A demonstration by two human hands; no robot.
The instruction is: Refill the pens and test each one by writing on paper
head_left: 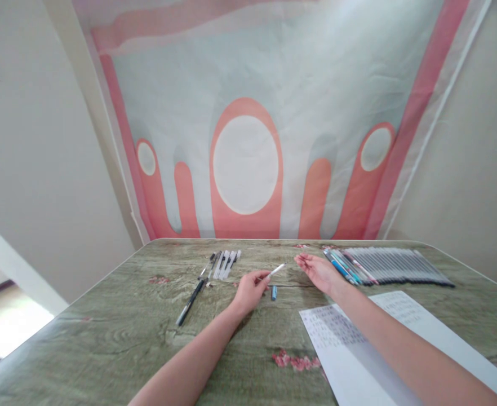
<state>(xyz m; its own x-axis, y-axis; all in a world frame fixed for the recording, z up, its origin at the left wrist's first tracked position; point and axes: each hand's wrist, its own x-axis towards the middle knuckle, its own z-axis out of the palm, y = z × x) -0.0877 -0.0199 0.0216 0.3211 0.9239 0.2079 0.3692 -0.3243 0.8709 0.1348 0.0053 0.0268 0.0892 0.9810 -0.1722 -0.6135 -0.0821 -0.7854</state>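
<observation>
Near the middle of the wood-patterned table point(130, 327), my left hand point(252, 288) pinches a slim white pen point(277, 269) that points up to the right. Just beneath its tip lies a short blue cap point(274, 293), touched by neither hand. To the right, my right hand point(316, 270) is held palm up with its fingers apart and nothing in it. It is beside several coloured pens point(345, 268), blue, teal and pink, at the left end of a long row of grey pens point(400, 266).
Left of my hands lie a black pen point(191, 301) and several clear and white pens or caps point(224, 265). White paper with handwriting point(404, 316) lies under my right forearm. A pink and pale printed sheet point(246, 163) hangs behind the table's far edge.
</observation>
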